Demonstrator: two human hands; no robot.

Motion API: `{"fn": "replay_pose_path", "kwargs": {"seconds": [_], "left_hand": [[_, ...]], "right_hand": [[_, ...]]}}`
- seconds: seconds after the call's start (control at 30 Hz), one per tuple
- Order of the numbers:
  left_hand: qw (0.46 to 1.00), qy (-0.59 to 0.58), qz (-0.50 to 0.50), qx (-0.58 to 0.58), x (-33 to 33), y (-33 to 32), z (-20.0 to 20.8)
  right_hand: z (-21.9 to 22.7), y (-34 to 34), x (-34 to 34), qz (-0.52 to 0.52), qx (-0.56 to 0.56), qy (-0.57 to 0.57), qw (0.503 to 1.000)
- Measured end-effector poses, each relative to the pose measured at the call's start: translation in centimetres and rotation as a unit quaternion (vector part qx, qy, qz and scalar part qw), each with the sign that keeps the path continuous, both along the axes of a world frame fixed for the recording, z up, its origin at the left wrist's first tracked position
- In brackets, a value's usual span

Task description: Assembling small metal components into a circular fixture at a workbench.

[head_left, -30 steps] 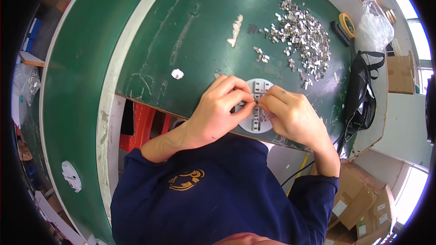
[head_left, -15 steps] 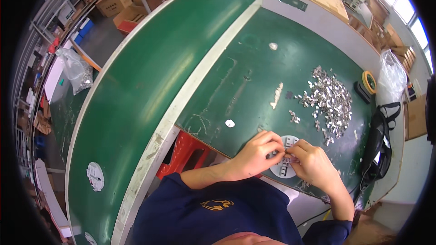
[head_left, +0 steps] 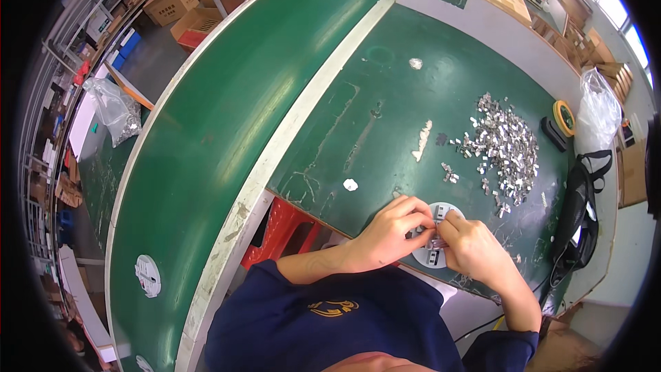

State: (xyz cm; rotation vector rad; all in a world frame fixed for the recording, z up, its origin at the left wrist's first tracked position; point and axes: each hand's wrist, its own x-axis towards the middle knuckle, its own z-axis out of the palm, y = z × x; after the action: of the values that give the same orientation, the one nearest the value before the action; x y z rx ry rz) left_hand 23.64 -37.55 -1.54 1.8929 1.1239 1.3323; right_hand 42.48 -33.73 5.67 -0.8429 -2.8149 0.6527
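Observation:
A round light-grey plastic disc with slots and raised parts lies at the near edge of the green bench, partly hidden under my fingers. My left hand is closed, thumb and fingertips pinched together over the disc's left side. Opposite it, my right hand is closed too, its fingertips pressed down near the disc's middle. The two sets of fingertips almost meet. Whatever small piece they hold is hidden. Beyond the right hand spreads a heap of small shiny metal clips, with a small cluster apart from it.
Left of the bench runs a green conveyor belt carrying similar discs. On the right are a yellow tape roll, a clear plastic bag and a black bag. A red stool stands below the bench edge.
My right hand's fingers have drawn in and tipped down over the disc, showing more of its upper part. My left hand stays nearly in place. The whole view has shifted slightly.

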Motion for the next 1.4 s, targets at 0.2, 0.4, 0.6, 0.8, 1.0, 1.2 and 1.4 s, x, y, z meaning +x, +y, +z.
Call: {"fn": "replay_pose_path", "kwargs": {"seconds": [0.2, 0.4, 0.6, 0.8, 1.0, 1.2, 1.4], "left_hand": [[1.000, 0.011, -0.025, -0.016, -0.4, 0.4, 0.3], [0.998, 0.001, -0.040, -0.054, -0.8, 0.3, 0.6], [0.998, 0.008, -0.033, -0.059, -0.6, 0.5, 0.6], [0.998, 0.010, -0.028, -0.052, -0.6, 0.6, 0.5], [0.998, 0.000, -0.043, -0.053, -0.6, 0.4, -0.1], [0.993, 0.068, -0.083, -0.049, -0.8, 0.3, 0.8], [0.973, 0.178, -0.141, -0.038, -0.3, 0.4, 0.4]], "right_hand": [[-0.1, 0.0, 0.2, 0.000, -0.001, 0.006, 1.000], [-0.6, 1.1, 1.1, -0.080, -0.104, 0.089, 0.987], [-1.5, 0.7, 1.0, -0.111, -0.107, 0.140, 0.978], [-1.4, -0.1, 0.4, -0.095, -0.057, 0.066, 0.992], [-1.9, -0.2, 0.9, -0.106, -0.057, 0.126, 0.985], [-0.1, -0.1, -0.2, -0.228, -0.203, 0.360, 0.881], [-1.6, -0.5, -1.5, -0.161, -0.320, 0.553, 0.752]]}}
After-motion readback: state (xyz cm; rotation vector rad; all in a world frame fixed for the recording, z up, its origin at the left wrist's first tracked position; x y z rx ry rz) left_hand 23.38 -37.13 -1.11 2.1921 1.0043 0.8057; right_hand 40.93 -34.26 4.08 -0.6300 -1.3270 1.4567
